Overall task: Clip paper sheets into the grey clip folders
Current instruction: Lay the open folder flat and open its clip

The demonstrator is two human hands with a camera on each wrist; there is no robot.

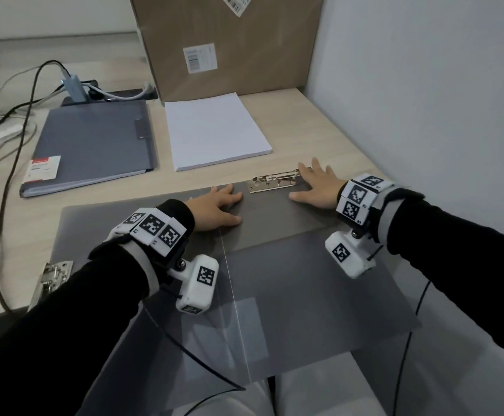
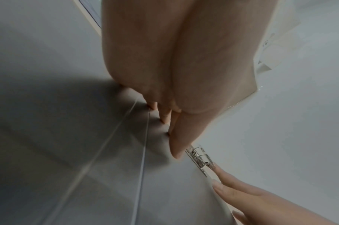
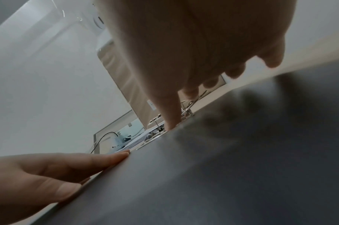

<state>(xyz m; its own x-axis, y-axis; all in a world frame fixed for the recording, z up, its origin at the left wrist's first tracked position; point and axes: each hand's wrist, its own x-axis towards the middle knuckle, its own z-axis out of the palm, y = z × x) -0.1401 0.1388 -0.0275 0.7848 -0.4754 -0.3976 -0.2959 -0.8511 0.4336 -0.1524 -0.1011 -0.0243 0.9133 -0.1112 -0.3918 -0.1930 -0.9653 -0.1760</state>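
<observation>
Open grey folder (image 1: 184,253) lay flat on surface (image 1: 320,136), near edge overhanging; left hand (image 1: 214,207) pressed flat on it, fingers (image 1: 232,193) straight; right hand (image 1: 317,186) flat too, fingers (image 1: 304,172) touching metal clip (image 1: 274,181), gripping nothing; paper stack (image 1: 214,130) just beyond, apart; judged sheets light, floppy, slippery: lift by edge; clip lever stiff, springy; second folder (image 1: 91,145) closed at left.

Paper stack (image 1: 216,130) right of closed folder (image 1: 94,142), before box (image 1: 229,40).

open grey clip folder (image 1: 274,265) flat at desk edge, white paper stack (image 1: 214,130) behind
</observation>
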